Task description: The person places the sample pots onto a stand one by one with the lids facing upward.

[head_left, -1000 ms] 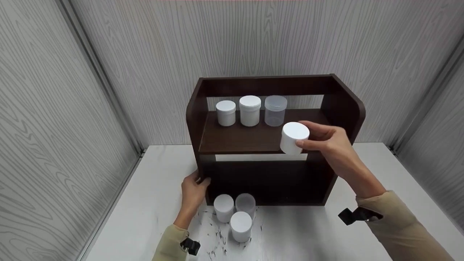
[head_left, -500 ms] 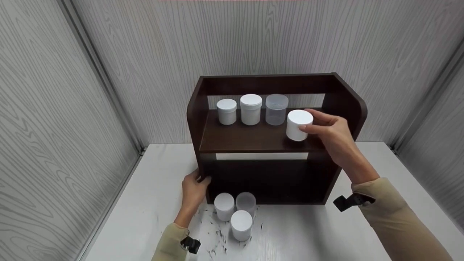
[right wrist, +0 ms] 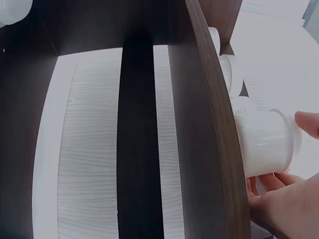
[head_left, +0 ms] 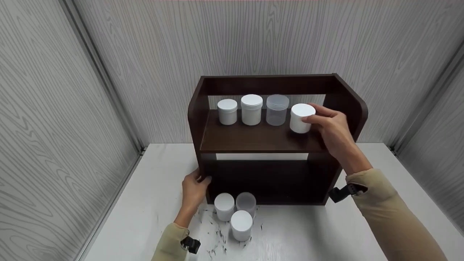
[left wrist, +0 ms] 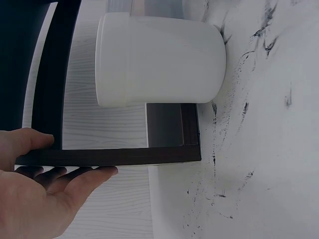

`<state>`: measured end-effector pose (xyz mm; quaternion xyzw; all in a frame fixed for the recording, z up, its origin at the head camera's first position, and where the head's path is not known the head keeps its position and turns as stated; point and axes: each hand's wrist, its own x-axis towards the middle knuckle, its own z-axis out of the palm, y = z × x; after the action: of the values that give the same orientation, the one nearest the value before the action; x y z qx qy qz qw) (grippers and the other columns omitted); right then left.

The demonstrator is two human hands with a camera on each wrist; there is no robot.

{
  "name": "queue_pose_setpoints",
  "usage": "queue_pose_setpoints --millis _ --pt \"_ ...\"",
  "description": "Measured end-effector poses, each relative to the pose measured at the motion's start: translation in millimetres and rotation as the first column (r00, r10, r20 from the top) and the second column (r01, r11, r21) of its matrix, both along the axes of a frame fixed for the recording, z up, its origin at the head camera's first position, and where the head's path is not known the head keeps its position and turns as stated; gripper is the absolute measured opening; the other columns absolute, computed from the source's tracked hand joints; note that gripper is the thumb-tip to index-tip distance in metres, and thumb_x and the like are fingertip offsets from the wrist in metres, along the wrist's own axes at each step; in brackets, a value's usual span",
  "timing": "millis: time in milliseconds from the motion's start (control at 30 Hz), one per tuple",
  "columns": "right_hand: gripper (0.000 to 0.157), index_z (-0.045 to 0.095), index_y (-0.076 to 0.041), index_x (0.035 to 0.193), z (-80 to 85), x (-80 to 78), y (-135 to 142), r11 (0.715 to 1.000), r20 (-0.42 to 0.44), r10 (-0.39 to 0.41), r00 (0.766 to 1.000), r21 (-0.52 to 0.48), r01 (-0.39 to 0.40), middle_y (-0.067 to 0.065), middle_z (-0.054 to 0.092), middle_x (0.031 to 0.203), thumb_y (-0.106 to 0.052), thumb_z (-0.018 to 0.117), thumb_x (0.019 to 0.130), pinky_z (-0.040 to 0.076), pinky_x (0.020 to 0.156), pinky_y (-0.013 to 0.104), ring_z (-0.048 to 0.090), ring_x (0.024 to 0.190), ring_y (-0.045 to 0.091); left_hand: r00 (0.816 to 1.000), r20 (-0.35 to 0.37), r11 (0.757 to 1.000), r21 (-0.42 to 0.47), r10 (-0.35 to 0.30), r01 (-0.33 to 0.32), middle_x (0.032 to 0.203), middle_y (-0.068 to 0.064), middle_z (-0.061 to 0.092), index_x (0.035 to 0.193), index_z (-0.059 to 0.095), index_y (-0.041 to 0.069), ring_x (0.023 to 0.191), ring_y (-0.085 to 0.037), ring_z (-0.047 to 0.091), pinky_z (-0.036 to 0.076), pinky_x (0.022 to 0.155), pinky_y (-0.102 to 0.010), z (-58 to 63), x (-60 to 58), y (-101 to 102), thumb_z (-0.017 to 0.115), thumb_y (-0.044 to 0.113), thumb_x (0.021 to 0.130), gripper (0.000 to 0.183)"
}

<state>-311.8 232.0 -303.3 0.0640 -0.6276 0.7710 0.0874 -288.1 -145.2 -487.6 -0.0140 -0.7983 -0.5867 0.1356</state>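
My right hand (head_left: pixel 335 132) grips a white lidded jar (head_left: pixel 299 123) between thumb and fingers, upright, over the right part of the upper board of a dark brown shelf (head_left: pixel 250 141). To its left on that board stand a clear jar (head_left: pixel 276 114), a tall white jar (head_left: pixel 251 114) and a shorter white jar (head_left: pixel 227 115) in a row. In the right wrist view the held jar (right wrist: pixel 264 142) lies beyond the board's front edge. My left hand (head_left: pixel 194 190) holds the shelf's left side panel (left wrist: pixel 114 157), thumb on the inner side and fingers outside.
On the white table (head_left: pixel 159 166), before the shelf's lower left, stand two white jars, one behind (head_left: pixel 224 206) and one in front (head_left: pixel 241 225), with a translucent jar (head_left: pixel 246 202) beside them. Dark marks spot the tabletop there. Grey wood-patterned walls enclose the table.
My right hand has carried the white jar up and back, from in front of the shelf's edge to over the upper board beside the clear jar. The left hand keeps its hold.
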Motion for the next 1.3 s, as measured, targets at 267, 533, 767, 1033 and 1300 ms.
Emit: queue_pose_setpoints --millis 267,533,767,1033,1300 --pt "0.06 0.055 0.013 0.144 1.3 -12.6 -0.2 0.999 0.014 -0.026 1.0 -0.042 0.027 0.008 0.074 0.117 0.01 0.075 0.087 0.053 0.099 0.028 0.065 0.113 0.02 1.0 0.0 1.0 0.008 0.007 -0.007 0.139 -0.03 0.062 0.144 0.054 -0.013 0.125 -0.042 0.064 0.058 0.098 -0.044 0.8 -0.4 0.1 0.066 0.006 0.099 0.05" --pt "0.056 0.058 0.015 0.14 0.7 -22.8 -0.2 0.998 0.01 -0.042 0.999 -0.047 0.042 0.009 0.074 0.114 0.011 0.074 0.086 0.054 0.096 0.027 0.066 0.11 0.019 1.0 -0.006 1.0 0.007 0.005 -0.005 0.139 -0.031 0.062 0.143 0.055 -0.013 0.126 -0.043 0.063 0.057 0.099 -0.045 0.0 0.2 0.3 0.066 0.005 0.099 0.049" --pt "0.058 0.056 0.013 0.143 -2.0 -31.7 2.5 0.998 0.037 -0.049 0.998 -0.026 0.05 0.013 0.068 0.125 0.009 0.074 0.088 0.053 0.098 0.027 0.062 0.117 0.021 1.0 0.001 0.999 0.026 -0.027 0.027 0.141 -0.033 0.058 0.145 0.052 -0.015 0.128 -0.043 0.061 0.055 0.101 -0.047 -1.3 0.6 -1.0 0.065 0.007 0.1 0.051" --pt "0.058 0.056 0.014 0.142 -5.1 -42.3 3.8 0.997 0.055 -0.058 0.997 -0.046 0.06 0.014 0.066 0.127 0.011 0.073 0.087 0.052 0.101 0.027 0.062 0.119 0.021 1.0 -0.007 1.0 0.027 -0.016 0.016 0.139 -0.031 0.061 0.143 0.055 -0.014 0.126 -0.042 0.063 0.056 0.101 -0.047 -1.4 -0.1 -0.9 0.065 0.007 0.1 0.049" --pt "0.054 0.057 0.016 0.14 -5.6 -47.3 4.7 0.997 0.056 -0.062 0.996 -0.051 0.065 0.013 0.067 0.124 0.012 0.071 0.088 0.051 0.102 0.028 0.063 0.114 0.02 1.0 -0.017 1.0 0.024 -0.011 0.012 0.137 -0.028 0.063 0.143 0.056 -0.013 0.125 -0.043 0.063 0.057 0.099 -0.045 -1.0 -1.2 -1.0 0.066 0.007 0.099 0.049"
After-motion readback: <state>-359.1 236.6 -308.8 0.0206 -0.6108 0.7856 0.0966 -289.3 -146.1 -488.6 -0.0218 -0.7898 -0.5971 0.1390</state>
